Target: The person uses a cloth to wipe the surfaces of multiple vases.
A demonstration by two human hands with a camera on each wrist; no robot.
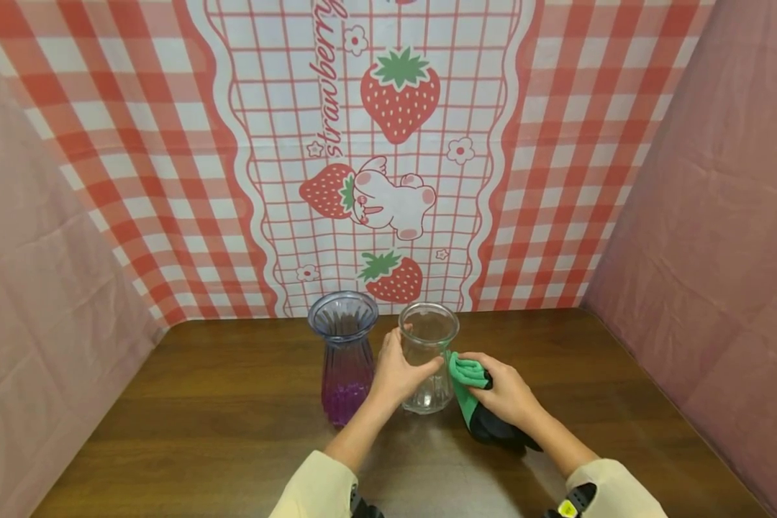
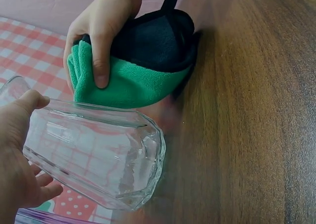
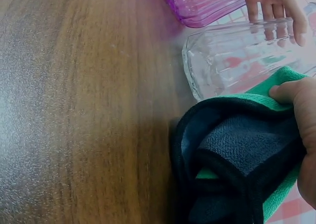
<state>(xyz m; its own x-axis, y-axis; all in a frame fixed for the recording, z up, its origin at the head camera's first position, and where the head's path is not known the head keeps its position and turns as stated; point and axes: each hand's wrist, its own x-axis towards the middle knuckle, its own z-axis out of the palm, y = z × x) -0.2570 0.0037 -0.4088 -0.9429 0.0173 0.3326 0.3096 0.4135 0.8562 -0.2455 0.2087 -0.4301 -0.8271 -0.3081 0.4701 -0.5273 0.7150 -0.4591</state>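
A clear glass vase (image 1: 429, 398) with faceted sides stands upright on the table. My left hand (image 1: 396, 370) holds it from the left below the rim, thumb on the near side and fingers round the far side. A folded cloth, green on one face and dark on the other (image 2: 133, 80), is gripped in my right hand (image 1: 510, 392) just right of the vase. In the right wrist view, the cloth's green fold (image 3: 284, 80) lies close against the glass; whether it touches cannot be told. The cloth's dark end hangs down toward the tabletop.
A ribbed vase (image 1: 347, 360), bluish at its flared rim and purple at its base, stands just left of my left hand. Behind the brown wooden table (image 1: 233, 403) hangs a red-checked strawberry cloth (image 1: 557, 180). Pink sheets (image 1: 699, 237) border both sides.
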